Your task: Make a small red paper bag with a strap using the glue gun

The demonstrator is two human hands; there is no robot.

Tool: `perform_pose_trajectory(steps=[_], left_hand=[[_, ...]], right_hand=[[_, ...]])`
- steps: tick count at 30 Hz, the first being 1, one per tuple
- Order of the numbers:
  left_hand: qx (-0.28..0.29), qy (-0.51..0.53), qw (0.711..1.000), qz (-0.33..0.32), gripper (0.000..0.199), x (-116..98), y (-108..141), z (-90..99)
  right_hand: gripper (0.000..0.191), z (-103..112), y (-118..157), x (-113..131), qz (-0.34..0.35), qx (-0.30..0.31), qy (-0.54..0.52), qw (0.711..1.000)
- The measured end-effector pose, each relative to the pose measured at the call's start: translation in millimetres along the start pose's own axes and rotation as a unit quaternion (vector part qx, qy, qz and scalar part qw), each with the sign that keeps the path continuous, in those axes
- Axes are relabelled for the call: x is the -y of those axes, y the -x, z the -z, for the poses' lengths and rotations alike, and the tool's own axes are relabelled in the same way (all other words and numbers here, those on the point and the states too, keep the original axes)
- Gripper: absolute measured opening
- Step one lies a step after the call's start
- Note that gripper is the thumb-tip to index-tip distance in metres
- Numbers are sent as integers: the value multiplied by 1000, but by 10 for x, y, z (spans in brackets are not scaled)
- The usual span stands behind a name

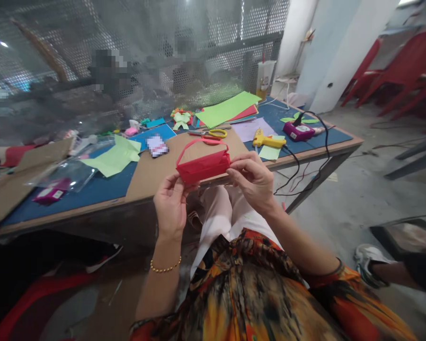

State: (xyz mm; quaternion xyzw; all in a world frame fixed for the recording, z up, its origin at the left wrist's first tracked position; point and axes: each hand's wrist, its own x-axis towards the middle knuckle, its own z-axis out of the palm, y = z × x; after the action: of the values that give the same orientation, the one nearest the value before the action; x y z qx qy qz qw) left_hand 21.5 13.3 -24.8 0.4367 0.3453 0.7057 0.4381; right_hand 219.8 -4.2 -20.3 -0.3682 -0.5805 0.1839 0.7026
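Between my two hands, in front of the table edge, is a small red paper bag with a thin paper handle arching over its top. My left hand pinches its lower left corner between thumb and fingers. At the bag's right end, the thumb and fingertips of my right hand close on the edge. Just beyond the bag, yellow-handled scissors lie on a brown cardboard sheet. A yellow glue gun rests to the right, on a pale green paper piece.
Green paper sheets are stacked at the back, beside a paper flower. A purple box with a black cord stands right; a drink cup stands behind. Crumpled light green paper lies left. Other people's feet show at both sides.
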Motion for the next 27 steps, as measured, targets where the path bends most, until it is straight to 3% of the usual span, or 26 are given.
perform_pose_trajectory(steps=[6,14,23,27], left_hand=[[-27,-16,998,-47,34,52,49,-76],[-73,-143,980,-122,20,125,100,-57],[-65,-217,955,-190,19,186,118,-2],[-61,-219,955,-188,25,187,189,-32]], right_hand=[[5,-51,78,-43,17,-20,14,1000],[19,-62,121,-97,34,-21,35,999],[21,-49,132,-97,57,-30,72,995],[21,-27,134,-109,67,-43,60,995]])
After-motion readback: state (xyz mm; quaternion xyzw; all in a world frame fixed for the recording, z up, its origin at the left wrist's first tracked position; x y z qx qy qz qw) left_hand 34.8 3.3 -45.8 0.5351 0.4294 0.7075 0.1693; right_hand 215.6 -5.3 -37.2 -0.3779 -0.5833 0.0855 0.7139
